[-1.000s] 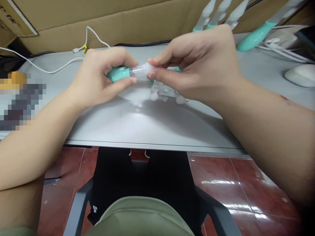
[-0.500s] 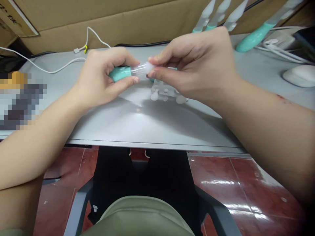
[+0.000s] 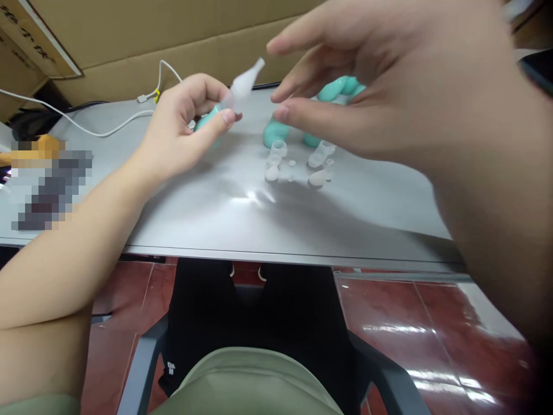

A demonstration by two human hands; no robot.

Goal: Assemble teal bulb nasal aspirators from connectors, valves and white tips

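My left hand (image 3: 185,118) is wrapped round a turquoise-handled tube (image 3: 208,122) whose white pointed tip (image 3: 246,83) sticks up to the right. To the right and nearer the camera, my right hand (image 3: 367,86) hangs over the desk with its fingers apart and nothing between them. Beneath and behind it lie turquoise handles (image 3: 275,134), partly hidden by the fingers. In front of them are small clear plastic pieces (image 3: 320,154) and white oval pieces (image 3: 272,173).
A white cable (image 3: 103,134) curls over the grey desk (image 3: 194,219) at the left. Cardboard (image 3: 151,34) stands along the back. A blurred dark object (image 3: 54,190) lies at the far left, and a dark device (image 3: 538,69) is at the right edge.
My right hand has let go of the white tip and moved up, right and nearer the camera. The tube in my left hand now tilts upward, with its pointed tip in view.
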